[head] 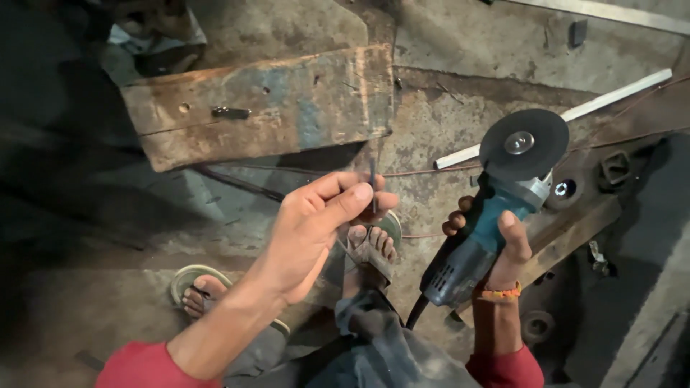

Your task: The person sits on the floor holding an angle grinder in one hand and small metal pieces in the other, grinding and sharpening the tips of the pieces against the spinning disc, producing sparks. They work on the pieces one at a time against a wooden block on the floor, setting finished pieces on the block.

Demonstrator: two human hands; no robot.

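Note:
My left hand (316, 230) pinches a short thin dark metal rod (373, 179) upright between thumb and fingertips, in the middle of the view. My right hand (499, 248) grips the teal and black body of an angle grinder (489, 215), held to the right of the rod. Its dark round disc (523, 144) faces up toward me and stands apart from the rod. The grinder's black cord drops from its rear end near my knee.
A rusty, blue-stained metal plate (266, 104) lies on the stained floor ahead. A white bar (575, 115) lies diagonally at right, with a wooden plank (568, 237) and small metal parts (614, 169) nearby. My sandalled feet (370, 248) rest below the hands.

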